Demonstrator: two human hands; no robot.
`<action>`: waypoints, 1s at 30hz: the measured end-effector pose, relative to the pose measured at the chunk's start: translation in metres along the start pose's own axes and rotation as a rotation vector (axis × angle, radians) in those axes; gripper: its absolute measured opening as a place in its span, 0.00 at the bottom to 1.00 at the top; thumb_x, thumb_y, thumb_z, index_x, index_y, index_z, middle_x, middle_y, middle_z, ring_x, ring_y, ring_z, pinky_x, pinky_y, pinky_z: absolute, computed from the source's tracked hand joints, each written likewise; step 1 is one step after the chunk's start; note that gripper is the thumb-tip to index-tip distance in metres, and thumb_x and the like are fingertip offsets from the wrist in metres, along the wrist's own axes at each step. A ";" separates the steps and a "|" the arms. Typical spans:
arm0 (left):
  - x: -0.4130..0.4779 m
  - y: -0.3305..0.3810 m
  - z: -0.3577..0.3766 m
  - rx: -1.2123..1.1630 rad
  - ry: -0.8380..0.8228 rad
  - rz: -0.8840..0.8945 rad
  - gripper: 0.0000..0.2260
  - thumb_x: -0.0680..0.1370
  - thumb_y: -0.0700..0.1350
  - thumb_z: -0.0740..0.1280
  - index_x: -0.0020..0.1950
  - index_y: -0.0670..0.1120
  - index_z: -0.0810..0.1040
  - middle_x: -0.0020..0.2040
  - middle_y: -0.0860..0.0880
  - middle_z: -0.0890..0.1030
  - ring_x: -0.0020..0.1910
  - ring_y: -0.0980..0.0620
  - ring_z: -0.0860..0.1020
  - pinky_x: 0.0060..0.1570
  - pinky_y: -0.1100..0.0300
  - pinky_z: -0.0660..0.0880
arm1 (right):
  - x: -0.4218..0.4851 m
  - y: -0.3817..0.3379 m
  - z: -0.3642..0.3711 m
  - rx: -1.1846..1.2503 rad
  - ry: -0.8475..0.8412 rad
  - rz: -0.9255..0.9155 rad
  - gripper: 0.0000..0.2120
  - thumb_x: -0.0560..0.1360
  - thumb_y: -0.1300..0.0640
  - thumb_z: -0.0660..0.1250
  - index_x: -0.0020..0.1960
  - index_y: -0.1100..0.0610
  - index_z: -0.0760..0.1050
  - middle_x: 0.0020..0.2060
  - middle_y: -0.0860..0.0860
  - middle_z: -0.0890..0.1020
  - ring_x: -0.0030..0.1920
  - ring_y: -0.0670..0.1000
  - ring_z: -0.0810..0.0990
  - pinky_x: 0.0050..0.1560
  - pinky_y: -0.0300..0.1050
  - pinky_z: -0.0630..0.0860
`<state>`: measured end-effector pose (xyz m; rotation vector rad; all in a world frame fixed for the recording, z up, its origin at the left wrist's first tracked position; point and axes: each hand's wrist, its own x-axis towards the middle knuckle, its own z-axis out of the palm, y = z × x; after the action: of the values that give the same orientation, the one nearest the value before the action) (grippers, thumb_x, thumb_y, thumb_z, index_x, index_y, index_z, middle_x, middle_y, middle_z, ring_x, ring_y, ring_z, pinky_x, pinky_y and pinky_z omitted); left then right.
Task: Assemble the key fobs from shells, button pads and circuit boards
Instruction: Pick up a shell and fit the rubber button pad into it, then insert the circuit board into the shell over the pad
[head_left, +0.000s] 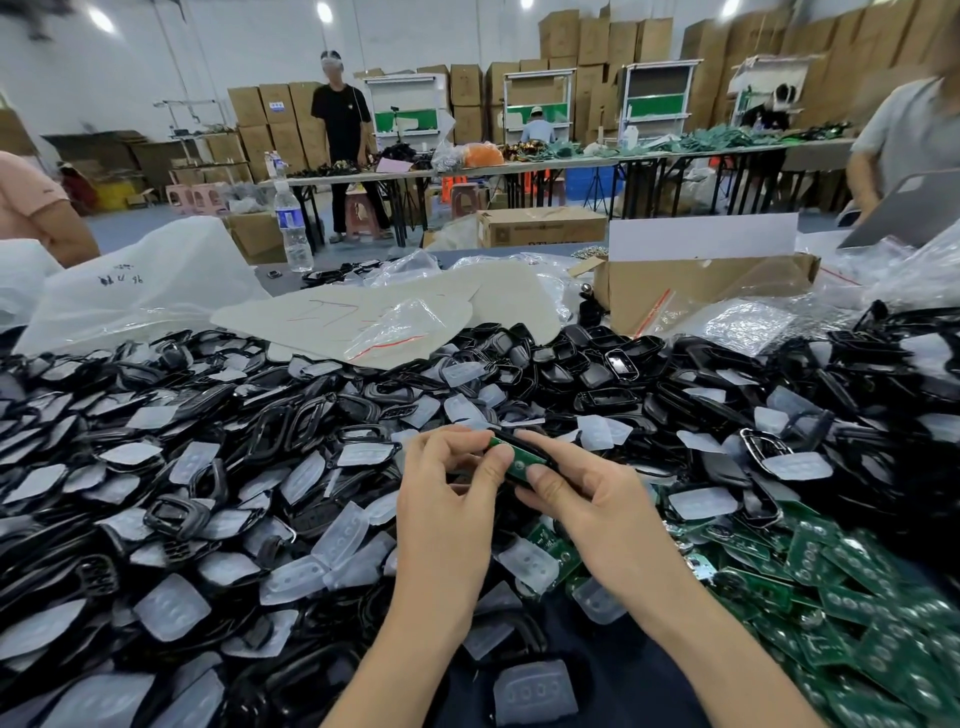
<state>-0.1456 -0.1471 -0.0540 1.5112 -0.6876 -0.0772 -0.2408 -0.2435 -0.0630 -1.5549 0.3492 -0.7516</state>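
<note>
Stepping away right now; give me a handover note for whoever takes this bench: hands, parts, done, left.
Left hand: grips the black shell, thumb on the green circuit board lying in it.
Right hand: holds the shell's other end, thumb also on the board.
Parts: loose shells and clear button pads heaped in front and to the left; spare boards piled at right.
Done: board set into this shell; whether a pad sits under it cannot be seen.
Left: probably press the board home, close the fob, then work through the heap.

The table (631, 686) bears heaped shells (561, 374), button pads (171, 613) and circuit boards (857, 587).
</note>
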 end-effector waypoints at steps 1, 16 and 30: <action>-0.001 0.000 0.000 -0.003 -0.002 -0.004 0.05 0.77 0.45 0.73 0.50 0.53 0.80 0.51 0.55 0.80 0.49 0.59 0.80 0.50 0.57 0.78 | 0.000 0.000 0.000 0.009 0.002 -0.001 0.17 0.82 0.66 0.64 0.59 0.45 0.80 0.53 0.38 0.86 0.57 0.42 0.84 0.53 0.33 0.79; 0.002 0.003 -0.002 -0.121 -0.127 -0.056 0.06 0.78 0.43 0.73 0.51 0.54 0.82 0.45 0.51 0.85 0.46 0.52 0.83 0.50 0.52 0.82 | -0.001 -0.010 -0.001 0.114 0.043 0.046 0.11 0.79 0.64 0.69 0.58 0.53 0.83 0.49 0.47 0.88 0.49 0.46 0.87 0.48 0.33 0.80; 0.005 0.003 -0.007 -0.146 -0.237 -0.051 0.06 0.80 0.40 0.69 0.55 0.48 0.82 0.43 0.49 0.85 0.38 0.56 0.82 0.43 0.66 0.78 | 0.000 -0.010 -0.002 0.108 0.115 0.072 0.10 0.79 0.66 0.68 0.54 0.53 0.83 0.46 0.49 0.88 0.46 0.48 0.87 0.45 0.33 0.80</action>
<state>-0.1397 -0.1422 -0.0486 1.3910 -0.8144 -0.3426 -0.2443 -0.2433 -0.0532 -1.3940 0.4393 -0.7928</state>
